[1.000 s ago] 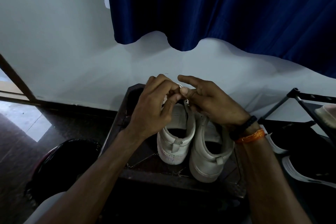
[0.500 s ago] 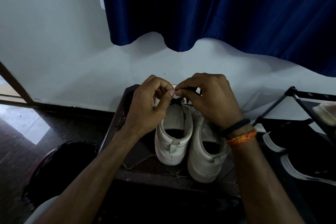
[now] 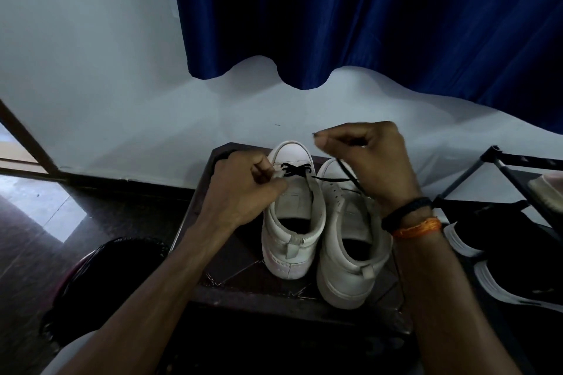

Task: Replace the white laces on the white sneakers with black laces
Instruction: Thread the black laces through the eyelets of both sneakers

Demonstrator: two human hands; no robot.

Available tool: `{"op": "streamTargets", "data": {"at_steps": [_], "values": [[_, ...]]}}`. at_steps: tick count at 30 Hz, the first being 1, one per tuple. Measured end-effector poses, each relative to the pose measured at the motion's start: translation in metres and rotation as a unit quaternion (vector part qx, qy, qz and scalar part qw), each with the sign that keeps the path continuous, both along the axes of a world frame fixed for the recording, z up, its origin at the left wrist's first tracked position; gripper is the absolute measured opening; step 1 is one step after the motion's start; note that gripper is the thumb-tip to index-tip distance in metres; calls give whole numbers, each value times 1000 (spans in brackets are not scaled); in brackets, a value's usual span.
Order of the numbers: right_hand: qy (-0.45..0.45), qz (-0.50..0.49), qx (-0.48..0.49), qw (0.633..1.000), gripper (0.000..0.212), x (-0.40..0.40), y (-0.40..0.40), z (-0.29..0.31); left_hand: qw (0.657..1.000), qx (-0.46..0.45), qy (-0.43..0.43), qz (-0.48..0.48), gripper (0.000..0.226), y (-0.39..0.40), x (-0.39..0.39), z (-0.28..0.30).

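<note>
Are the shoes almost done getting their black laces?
Not yet. The left sneaker has one black lace crossing near its toe. The right hand pulls the lace's end while the left hand holds the shoe's edge. Its upper eyelets and the whole right sneaker show no lace.

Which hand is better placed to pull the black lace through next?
Right. The right hand already pinches the black lace running from the left sneaker, raised clear. The left hand grips that sneaker's eyelet edge.
</note>
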State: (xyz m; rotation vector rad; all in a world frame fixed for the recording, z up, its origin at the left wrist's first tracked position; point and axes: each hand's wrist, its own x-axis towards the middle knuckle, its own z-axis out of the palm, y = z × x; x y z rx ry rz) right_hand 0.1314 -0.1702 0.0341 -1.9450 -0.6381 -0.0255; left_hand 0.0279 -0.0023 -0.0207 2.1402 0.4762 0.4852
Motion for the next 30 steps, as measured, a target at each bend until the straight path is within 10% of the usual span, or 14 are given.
{"op": "streamTargets", "data": {"at_steps": [11, 30], "values": [[-97, 60, -241, 964, 4, -9, 20, -21, 997, -28, -62, 48, 16, -12, -6, -4], [-126, 78, -223, 964, 6, -8, 24, -29, 994, -78, -13, -77, 11, 10, -12, 7]]}}
